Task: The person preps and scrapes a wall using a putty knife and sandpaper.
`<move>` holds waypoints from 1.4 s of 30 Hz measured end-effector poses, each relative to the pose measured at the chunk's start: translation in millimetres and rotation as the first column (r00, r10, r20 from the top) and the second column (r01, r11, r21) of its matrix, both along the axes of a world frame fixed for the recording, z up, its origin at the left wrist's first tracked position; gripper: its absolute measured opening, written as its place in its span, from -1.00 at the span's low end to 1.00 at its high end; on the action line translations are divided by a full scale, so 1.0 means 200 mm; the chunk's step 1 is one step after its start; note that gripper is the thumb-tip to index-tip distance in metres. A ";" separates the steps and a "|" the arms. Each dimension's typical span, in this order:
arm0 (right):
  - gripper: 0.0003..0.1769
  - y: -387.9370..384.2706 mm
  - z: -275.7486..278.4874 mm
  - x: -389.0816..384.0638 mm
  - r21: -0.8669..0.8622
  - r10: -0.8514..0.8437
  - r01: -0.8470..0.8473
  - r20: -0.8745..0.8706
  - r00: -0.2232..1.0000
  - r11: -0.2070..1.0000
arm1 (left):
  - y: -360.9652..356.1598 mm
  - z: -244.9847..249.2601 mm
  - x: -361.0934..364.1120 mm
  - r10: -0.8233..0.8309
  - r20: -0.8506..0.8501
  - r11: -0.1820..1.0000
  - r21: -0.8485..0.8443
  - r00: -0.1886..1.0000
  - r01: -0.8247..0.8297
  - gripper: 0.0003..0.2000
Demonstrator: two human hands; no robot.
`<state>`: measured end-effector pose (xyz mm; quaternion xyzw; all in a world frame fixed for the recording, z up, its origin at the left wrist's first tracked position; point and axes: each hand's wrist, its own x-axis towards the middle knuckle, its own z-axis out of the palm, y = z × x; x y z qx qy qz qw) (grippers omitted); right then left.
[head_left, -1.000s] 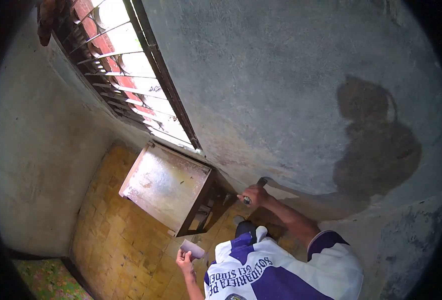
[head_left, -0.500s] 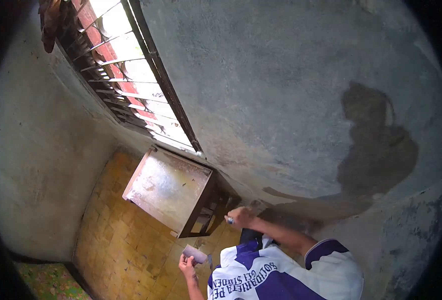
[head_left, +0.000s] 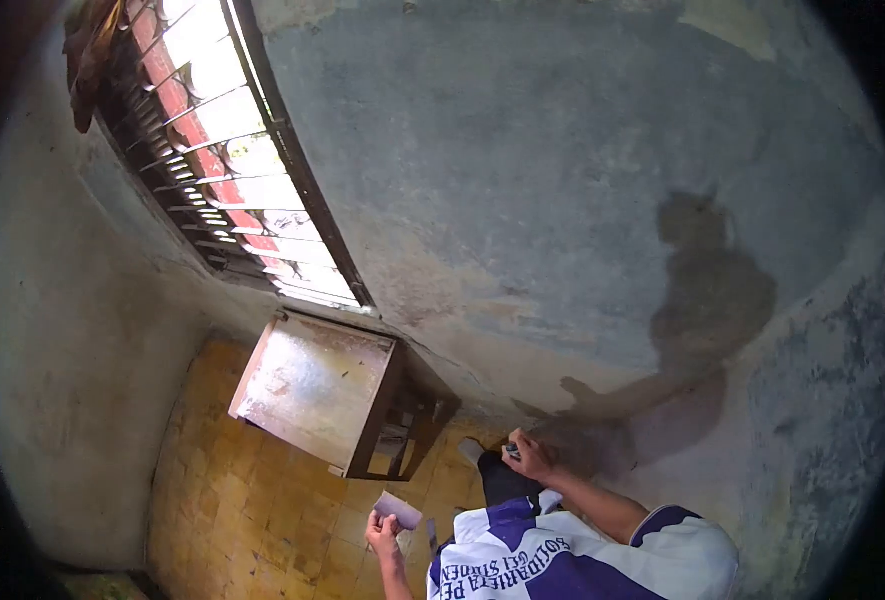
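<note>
My left hand (head_left: 384,535) is closed on a small greyish-pink rectangular sheet (head_left: 398,510) that looks like sandpaper, slightly curved, held out over the floor. My right hand (head_left: 531,457) is a fist around a small hand tool; only its grey-blue handle end (head_left: 511,451) sticks out on the left. The rest of that tool is hidden by the fingers. The fist is above my dark-clothed leg (head_left: 507,482), near the foot of the grey wall (head_left: 482,180). A white and purple shirt (head_left: 582,555) covers my body.
A wooden cabinet (head_left: 312,385) with a worn pale top and open side shelf stands left of my hands, below a barred window (head_left: 252,160). Worn yellow tiles (head_left: 212,500) cover the floor. My shadow (head_left: 712,290) falls on the wall.
My right hand has moved right and slightly down, away from the cabinet. The left hand still holds the sheet, almost in place. The view has shifted a little, and my foot now shows.
</note>
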<state>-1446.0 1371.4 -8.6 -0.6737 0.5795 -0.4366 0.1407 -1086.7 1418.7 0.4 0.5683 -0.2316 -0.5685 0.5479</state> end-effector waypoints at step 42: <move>-0.61 -0.83 -0.06 -0.50 -0.198 0.569 -0.663 -0.374 0.732 0.722 | 0.25 0.07 -0.98 0.412 0.055 0.909 0.033 0.909 -0.414 -0.72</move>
